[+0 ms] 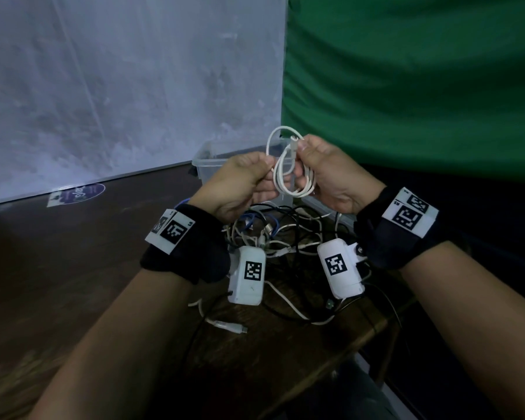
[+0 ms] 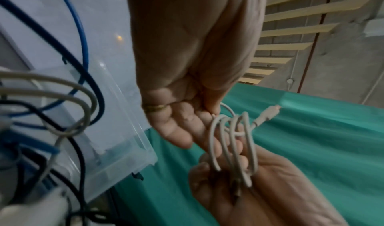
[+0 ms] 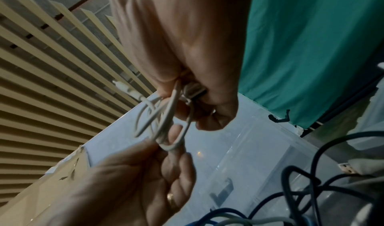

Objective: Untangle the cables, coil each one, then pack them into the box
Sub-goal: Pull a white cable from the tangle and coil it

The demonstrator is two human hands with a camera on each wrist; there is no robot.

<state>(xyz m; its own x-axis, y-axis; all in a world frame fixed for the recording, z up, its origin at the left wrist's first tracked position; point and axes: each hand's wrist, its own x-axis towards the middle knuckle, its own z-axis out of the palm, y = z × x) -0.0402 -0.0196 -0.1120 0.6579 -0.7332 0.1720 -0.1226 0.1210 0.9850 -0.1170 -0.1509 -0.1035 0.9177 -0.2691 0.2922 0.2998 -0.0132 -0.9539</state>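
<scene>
Ring (image 2: 154, 107) in wrist views only

- Left hand (image 1: 243, 184) raised, fingers curled, pinching a white cable (image 1: 288, 174) at its fingertips.
- Right hand (image 1: 328, 177) beside it, fingers curled round the same loops.

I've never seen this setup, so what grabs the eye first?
Both hands, left hand and right hand, hold a looped white cable up at centre. Below them a tangle of cables lies on the wooden table, with the clear plastic box behind.
</scene>
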